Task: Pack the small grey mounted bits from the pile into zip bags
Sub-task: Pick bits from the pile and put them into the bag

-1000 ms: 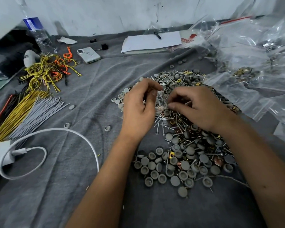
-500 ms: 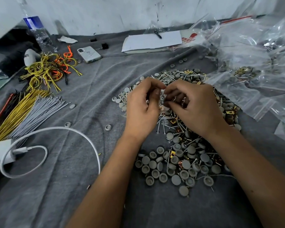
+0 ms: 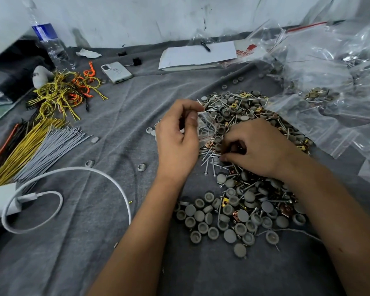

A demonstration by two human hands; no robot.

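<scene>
Honestly, this looked like early-to-middle going, judging by how much was left. The left hand (image 3: 177,137) sat mid-frame, its fingers (image 3: 193,116) curled and pinching a small clear zip bag (image 3: 205,127) at its upper edge, with what looked like a few bits already inside, though the plastic was too glary to count. The right hand (image 3: 256,148) was just right of it, knuckles up, fingers curled down into the pile (image 3: 244,201) among the screws (image 3: 209,155). I couldn't tell whether it actually had hold of anything, since the fingertips were hidden under the hand.

The pile itself was still big. It ran from centre frame down to the lower right on the grey cloth (image 3: 94,242) over the table, a mix of grey round bits, screws and some brass-coloured clips. A few strays (image 3: 141,167) lay off to the left of it.

At upper right there was a heap of clear bags (image 3: 329,86), and at least one seemed to have mixed parts in it, so some packing was probably done. Most of the sorting was still ahead, I'd say.
</scene>
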